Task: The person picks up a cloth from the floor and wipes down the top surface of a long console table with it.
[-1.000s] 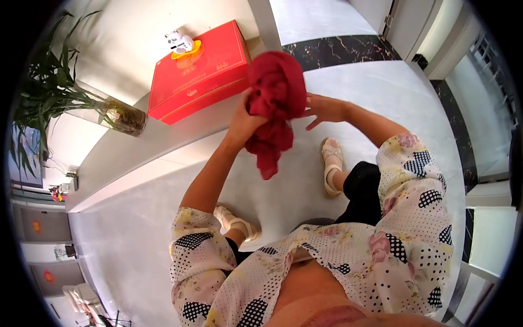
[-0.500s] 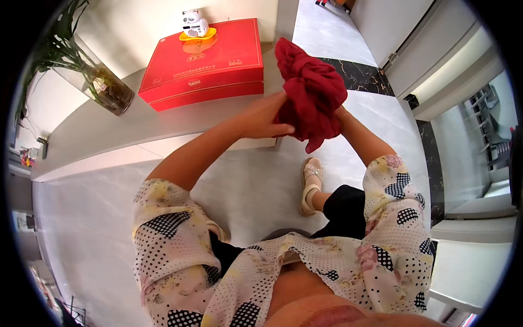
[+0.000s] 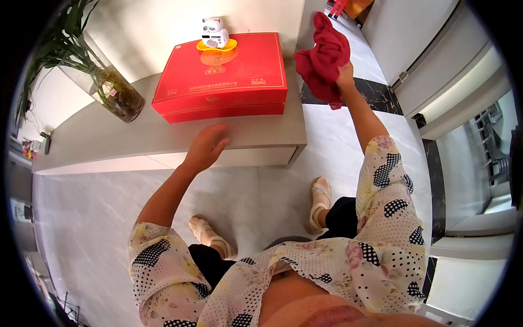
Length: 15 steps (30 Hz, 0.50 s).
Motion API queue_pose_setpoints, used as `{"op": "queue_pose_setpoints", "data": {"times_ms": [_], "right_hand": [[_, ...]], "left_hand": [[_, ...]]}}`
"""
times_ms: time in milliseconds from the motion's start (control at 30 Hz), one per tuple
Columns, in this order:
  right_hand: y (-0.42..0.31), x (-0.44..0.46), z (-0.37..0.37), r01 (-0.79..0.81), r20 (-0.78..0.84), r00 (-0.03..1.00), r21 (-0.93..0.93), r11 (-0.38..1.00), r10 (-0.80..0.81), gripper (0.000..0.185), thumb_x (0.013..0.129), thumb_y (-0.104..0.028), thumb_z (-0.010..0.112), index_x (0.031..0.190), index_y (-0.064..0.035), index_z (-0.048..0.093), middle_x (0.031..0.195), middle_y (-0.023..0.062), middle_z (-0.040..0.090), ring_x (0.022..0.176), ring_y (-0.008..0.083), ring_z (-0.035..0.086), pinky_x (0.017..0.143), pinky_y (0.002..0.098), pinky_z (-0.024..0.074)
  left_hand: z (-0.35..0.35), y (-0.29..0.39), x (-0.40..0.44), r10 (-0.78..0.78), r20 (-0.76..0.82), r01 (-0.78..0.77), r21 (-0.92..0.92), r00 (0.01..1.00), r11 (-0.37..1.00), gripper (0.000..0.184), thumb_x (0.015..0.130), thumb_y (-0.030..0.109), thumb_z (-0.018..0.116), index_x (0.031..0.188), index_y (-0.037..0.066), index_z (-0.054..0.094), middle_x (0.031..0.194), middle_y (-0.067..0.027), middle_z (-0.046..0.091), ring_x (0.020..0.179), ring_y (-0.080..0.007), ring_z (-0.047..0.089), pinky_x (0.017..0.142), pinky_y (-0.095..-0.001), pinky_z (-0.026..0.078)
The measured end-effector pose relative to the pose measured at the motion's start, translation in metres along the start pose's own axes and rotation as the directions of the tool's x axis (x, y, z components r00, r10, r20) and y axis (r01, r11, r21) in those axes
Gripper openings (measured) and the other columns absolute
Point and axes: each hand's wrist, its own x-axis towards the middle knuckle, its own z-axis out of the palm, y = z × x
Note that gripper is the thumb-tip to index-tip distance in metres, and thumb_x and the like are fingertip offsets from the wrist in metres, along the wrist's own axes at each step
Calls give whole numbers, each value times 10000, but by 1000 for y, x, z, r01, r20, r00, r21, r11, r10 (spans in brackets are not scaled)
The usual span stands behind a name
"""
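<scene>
Bunched up in my right hand point(image 3: 344, 76) is a dark red cloth point(image 3: 327, 60), held out beyond the right end of the cabinet. My left hand point(image 3: 208, 146) is empty, fingers apart and slightly blurred, over the front edge of the grey cabinet top point(image 3: 261, 129). Just beyond that hand lies a large red gift box point(image 3: 223, 82), closed, with gold printing on its lid. On the back of the lid stands a small white cat-shaped figure point(image 3: 214, 34) on a yellow base point(image 3: 217, 44).
A glass vase point(image 3: 117, 95) with water and a leafy plant point(image 3: 57, 52) stands left of the box. At the right are a door frame point(image 3: 436, 71) and a dark marble floor strip point(image 3: 370, 97). My sandalled feet are on the pale tiled floor point(image 3: 109, 218).
My left hand has let go of the red cloth and moved down and left. My right hand has carried the cloth up and to the right. The view has shifted slightly.
</scene>
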Motion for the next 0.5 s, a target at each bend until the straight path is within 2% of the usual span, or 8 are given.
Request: {"op": "queue_pose_setpoints", "data": {"times_ms": [100, 133, 167, 233, 300, 367, 433, 500], "right_hand": [[5, 10, 7, 28, -11, 999, -251, 968, -32, 469, 818, -260, 654, 1219, -37, 556, 1157, 172, 641, 1058, 309, 622, 868, 389, 490], [35, 7, 9, 125, 65, 992, -441, 889, -107, 470, 850, -270, 624, 1251, -42, 535, 1192, 183, 619, 1086, 317, 606, 884, 394, 482], [78, 0, 17, 223, 152, 975, -604, 765, -164, 471, 882, -281, 593, 1283, -48, 514, 1227, 195, 598, 1114, 326, 589, 899, 399, 474], [125, -25, 48, 5, 33, 999, -441, 897, 10, 513, 930, -326, 536, 1356, -52, 453, 1310, 173, 550, 1184, 298, 546, 935, 408, 451], [109, -34, 45, 176, 79, 983, -101, 979, -169, 456, 882, -289, 605, 1254, -34, 539, 1255, 145, 590, 1088, 299, 581, 895, 416, 466], [101, -45, 38, 269, 95, 954, 153, 951, -285, 428, 858, -270, 640, 1203, -24, 583, 1225, 131, 611, 1040, 298, 599, 876, 419, 473], [101, -58, 34, 235, 132, 958, 155, 960, -256, 427, 856, -268, 643, 1202, -25, 583, 1223, 130, 612, 1037, 295, 599, 876, 419, 473], [111, -78, 32, 110, 168, 979, 36, 993, -114, 426, 854, -266, 646, 1200, -25, 584, 1220, 129, 614, 1035, 293, 599, 875, 418, 473]], "left_hand": [[-10, 11, 0, 39, 63, -39, -3, 997, 999, 370, 811, 90, 647, 1163, 25, 554, 1207, -153, 585, 1111, -354, 539, 924, -432, 439], [-13, 14, 0, 59, 102, -59, -5, 993, 998, 369, 791, 67, 652, 1145, 21, 555, 1204, -153, 587, 1104, -356, 543, 917, -437, 439], [-12, 15, -2, 233, 27, -234, 77, 972, 969, 384, 737, 13, 657, 1108, 28, 561, 1189, -138, 595, 1095, -342, 554, 891, -439, 437], [-11, 16, -8, 270, -3, -267, 134, 963, 954, 369, 742, 19, 651, 1102, 44, 573, 1192, -127, 595, 1110, -321, 554, 883, -430, 431], [-8, 22, -17, 289, -9, -277, 255, 957, 926, 357, 735, 54, 649, 1088, 69, 599, 1215, -119, 596, 1131, -288, 555, 908, -414, 419], [-10, 46, -24, 314, -1, -285, 413, 949, 865, 358, 726, 93, 644, 1081, 74, 601, 1212, -101, 600, 1124, -262, 557, 894, -387, 411], [-7, 55, -32, 382, -20, -308, 554, 924, 774, 356, 705, 157, 633, 1052, 80, 613, 1215, -77, 602, 1117, -209, 554, 876, -356, 396], [-7, 57, -42, 432, -17, -330, 618, 902, 713, 341, 725, 174, 616, 1051, 77, 596, 1190, -80, 613, 1090, -200, 573, 842, -343, 410]]}}
